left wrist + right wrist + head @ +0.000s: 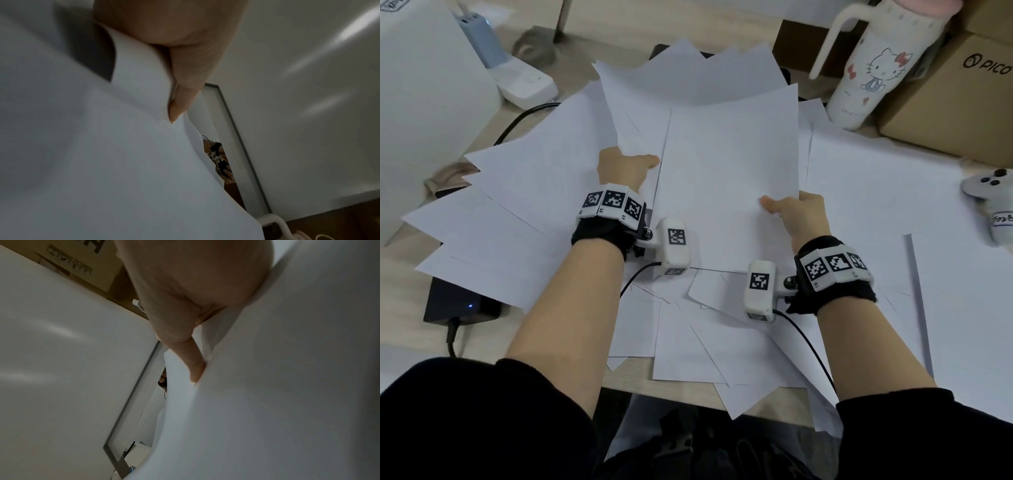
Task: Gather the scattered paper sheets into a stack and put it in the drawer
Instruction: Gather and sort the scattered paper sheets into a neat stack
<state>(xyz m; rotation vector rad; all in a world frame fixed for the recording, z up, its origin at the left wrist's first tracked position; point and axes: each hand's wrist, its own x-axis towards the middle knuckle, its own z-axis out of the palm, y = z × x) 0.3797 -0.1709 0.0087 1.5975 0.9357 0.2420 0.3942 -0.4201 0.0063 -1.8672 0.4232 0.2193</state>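
White paper sheets point(524, 192) lie scattered and overlapping over most of the desk. I hold a loose bundle of sheets point(729, 171) lifted above the others. My left hand point(626, 168) pinches its left edge, thumb on top, fingers hidden under the paper. My right hand point(794, 212) pinches its lower right corner, thumb on top. In the left wrist view the thumb point(180, 97) presses on the paper point(102, 162). In the right wrist view a finger point(195, 366) lies against the sheet point(277, 386). No drawer is in view.
A white tumbler point(876, 65) with a cartoon cat and cardboard boxes point(945, 102) stand at the back right. A white controller point(993, 202) lies at the right edge. A black device point(458, 305) with a blue light sits front left, a power strip point(524, 82) back left.
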